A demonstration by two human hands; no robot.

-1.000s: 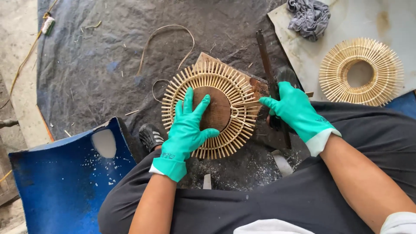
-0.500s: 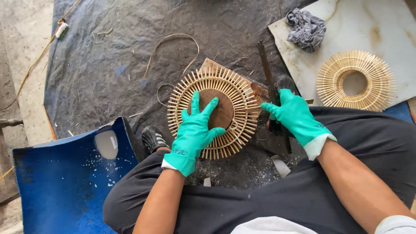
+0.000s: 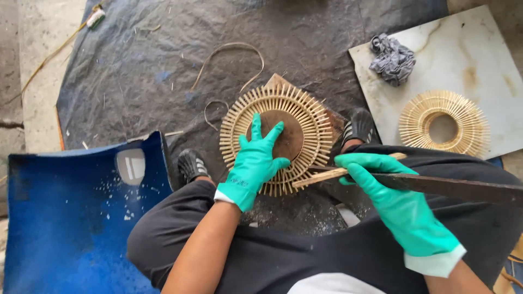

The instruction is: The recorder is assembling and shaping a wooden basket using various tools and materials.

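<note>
**Blade drawn, ring pinned flat**

Head view, looking straight down over the lap. The person sits low on a dark tarp (image 3: 152,65), knees apart, a sandalled foot either side of the work.

Left hand (image 3: 256,158), green glove, lies spread and flat: palm and fingers splayed over the brown centre of the woven ring (image 3: 278,136), pressing it down. The ring is a round of pale radiating sticks and sits on a small wooden block (image 3: 329,117), only corners of which show, between the two feet and straight ahead of the knees.

Right hand (image 3: 381,188), also gloved, is closed round the handle of a long dark blade (image 3: 463,188). The blade runs out to the person's right across the thigh; the pale handle end points at the ring's near-right rim, just beside it. Whether it touches the sticks I cannot tell.

My reading: this is a trimming or cutting step, with hold-down set and tool just in hand. The next move looks to call for turning the blade's edge to the stick ends while the left fingers stay well inside the rim.

Around: a second, finished-looking ring (image 3: 442,124) and a crumpled grey rag (image 3: 392,57) on a pale slab (image 3: 490,49) far right; a blue plastic shell (image 3: 65,218) near left; loose cane strips (image 3: 229,54) beyond the work.
</note>
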